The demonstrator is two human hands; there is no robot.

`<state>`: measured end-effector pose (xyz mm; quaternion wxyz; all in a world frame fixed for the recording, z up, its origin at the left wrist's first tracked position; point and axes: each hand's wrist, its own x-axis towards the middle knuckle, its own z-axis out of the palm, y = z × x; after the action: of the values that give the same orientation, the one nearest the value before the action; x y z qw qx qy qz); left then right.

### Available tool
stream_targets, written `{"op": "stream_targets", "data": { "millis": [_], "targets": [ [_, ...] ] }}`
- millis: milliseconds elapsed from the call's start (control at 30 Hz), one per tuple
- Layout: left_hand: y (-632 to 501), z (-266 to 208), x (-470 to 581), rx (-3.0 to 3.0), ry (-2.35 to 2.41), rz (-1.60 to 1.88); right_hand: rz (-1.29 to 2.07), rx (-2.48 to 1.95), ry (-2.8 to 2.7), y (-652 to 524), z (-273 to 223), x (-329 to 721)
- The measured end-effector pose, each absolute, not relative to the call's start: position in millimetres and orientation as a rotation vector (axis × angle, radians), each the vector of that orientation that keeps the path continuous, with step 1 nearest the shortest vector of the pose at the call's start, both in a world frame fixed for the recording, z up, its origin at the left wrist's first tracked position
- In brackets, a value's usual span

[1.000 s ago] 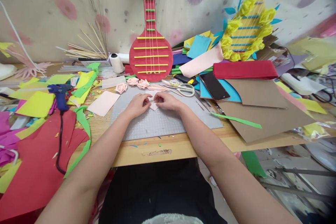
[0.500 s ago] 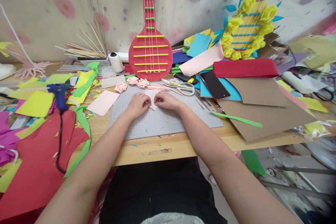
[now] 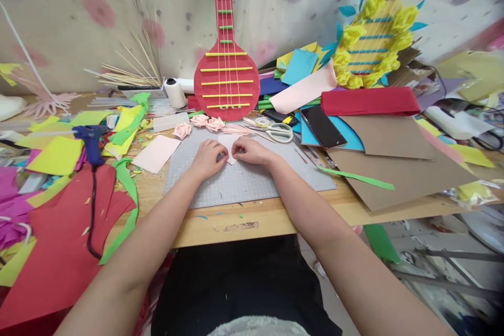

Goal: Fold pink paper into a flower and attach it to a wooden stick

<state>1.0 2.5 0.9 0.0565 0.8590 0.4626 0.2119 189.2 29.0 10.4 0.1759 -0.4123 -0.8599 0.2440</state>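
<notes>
A small pale pink piece of paper, pointed at its near end, lies on the grey cutting mat between my hands. My left hand pinches its left edge, fingers curled. On the opposite edge, the fingers of my right hand are closed in a pinch too. Just beyond my hands sit several pink paper roses. Scissors with pale handles rest behind my right hand, near a small roll of tape. A flat pink sheet lies left of the mat.
A red paper lute stands against the back wall, a yellow flowered one to its right. At left, a blue glue gun lies among coloured scraps. To the right are a phone and brown cardboard.
The whole view has shifted very slightly. Both hands keep nearly the same pose on the pink paper.
</notes>
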Motion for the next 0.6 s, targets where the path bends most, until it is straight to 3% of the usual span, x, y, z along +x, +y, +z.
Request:
{"op": "stream_targets", "data": {
  "millis": [600],
  "targets": [
    [-7.2, 0.8, 3.8, 2.523, 1.537, 0.546, 0.627, -1.203, -2.445, 29.1, 8.8, 186.2]
  ]
}}
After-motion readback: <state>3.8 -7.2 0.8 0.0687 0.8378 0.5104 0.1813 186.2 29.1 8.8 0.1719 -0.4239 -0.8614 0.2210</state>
